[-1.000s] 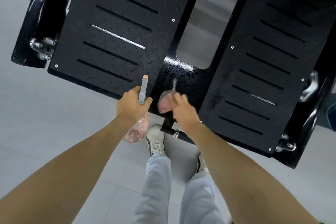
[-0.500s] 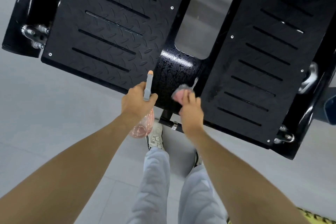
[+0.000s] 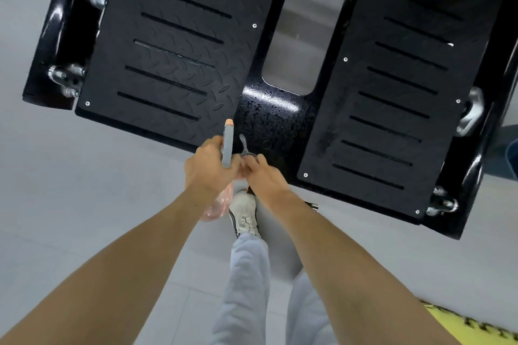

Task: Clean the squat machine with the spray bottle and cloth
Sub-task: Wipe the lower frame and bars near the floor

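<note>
1. The left hand [image 3: 208, 166] is closed around the neck of the spray bottle [image 3: 227, 145]. Its grey head with the orange tip points away from the person, and the clear pinkish body hangs below the fist, above the white shoe [image 3: 244, 214].

2. The right hand [image 3: 265, 173] is curled around the cloth [image 3: 244, 147]. Most of the cloth is hidden in the fingers; only a thin grey strip sticks up past the fingertips, just beside the bottle's head.

3. Half a second ago the right hand was pressed forward on the glossy centre panel of the squat machine [image 3: 276, 117], with the pink cloth bunched under the fingers. It has since drawn back toward the person and sideways, so the two hands now touch, knuckle to knuckle, at the near edge of the machine.

4. A second ago the hands were clearly apart, the cloth flat on the panel to the right of the bottle.

5. The centre panel, just ahead of both hands, carries fine droplets and bright glare.

6. The left footplate [image 3: 171, 59] lies ahead and left of the left hand; the right footplate [image 3: 392, 109] lies ahead and right of the right hand.

7. The left hand's grip on the bottle looks the same across all three moments.
</note>
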Demonstrator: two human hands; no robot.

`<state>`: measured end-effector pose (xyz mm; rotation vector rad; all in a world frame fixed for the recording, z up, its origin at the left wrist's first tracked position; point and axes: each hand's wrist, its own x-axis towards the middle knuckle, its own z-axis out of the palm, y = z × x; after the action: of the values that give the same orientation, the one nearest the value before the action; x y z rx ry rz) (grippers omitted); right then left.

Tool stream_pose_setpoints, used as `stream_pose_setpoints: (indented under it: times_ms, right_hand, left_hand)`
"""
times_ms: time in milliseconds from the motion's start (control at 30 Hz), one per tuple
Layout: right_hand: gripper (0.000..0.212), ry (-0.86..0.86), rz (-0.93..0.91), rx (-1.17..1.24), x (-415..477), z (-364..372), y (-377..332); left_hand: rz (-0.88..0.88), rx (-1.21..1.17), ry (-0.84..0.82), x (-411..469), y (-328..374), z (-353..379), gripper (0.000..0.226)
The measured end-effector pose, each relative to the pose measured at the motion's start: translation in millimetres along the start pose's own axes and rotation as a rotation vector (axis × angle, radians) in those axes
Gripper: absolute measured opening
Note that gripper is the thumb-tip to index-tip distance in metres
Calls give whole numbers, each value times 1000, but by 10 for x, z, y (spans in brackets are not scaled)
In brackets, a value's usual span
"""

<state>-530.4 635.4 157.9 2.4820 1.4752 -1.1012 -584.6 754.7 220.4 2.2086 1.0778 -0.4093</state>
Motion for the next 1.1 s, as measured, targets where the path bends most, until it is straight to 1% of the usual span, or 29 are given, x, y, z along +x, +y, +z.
stream_pose_setpoints:
  times_ms: [33,200,267,300,333,467,500,567,600,667,867,967,1033,1100]
  right_hand:
    - [50,-23,13,-16,-91,26,57]
    - [60,-132,27,-61,-673,150,423]
    - [56,-247,91,-59,-840,247,522]
    - [49,-306,194,9,-955,283,573]
    - [42,-326,311,91,-1051,318,608]
    - [36,-197,639,355,-1622,391,775]
    - [31,-184,748,478,-1757,380,826]
    - [18,-163,954,804,-1959,353,944]
    - [14,-148,1023,947,-2051,309,1016]
    - [15,-101,1125,1128,-2269,234,1176]
    - [36,90,1173,1449,-2757,-5,1494]
    - [49,145,1168,1525,-3103,-25,1679]
    - [51,151,1170,1539,-3351,-10,1784]
    - [46,181,1173,1572,-3616,39,1908]
  left_hand:
    - [15,1,-9,-16,27,-1,17]
    - [33,-38,-68,-89,198,33,18]
    - [18,-41,-102,-130,290,66,17]
    - [17,-39,-131,-166,363,89,17]
    - [14,-39,-168,-188,402,112,17]
    - [66,38,-335,-331,649,230,22]
    - [85,56,-368,-378,720,266,23]
    - [132,86,-421,-480,902,334,24]
    - [162,101,-442,-535,1020,361,25]
    - [228,146,-492,-669,1303,443,26]
    - [353,276,-607,-1045,2190,768,13]
    - [406,348,-625,-1299,2684,1006,7]
    - [423,349,-647,-1482,2954,1200,6]
    - [434,343,-678,-1685,3192,1426,8]
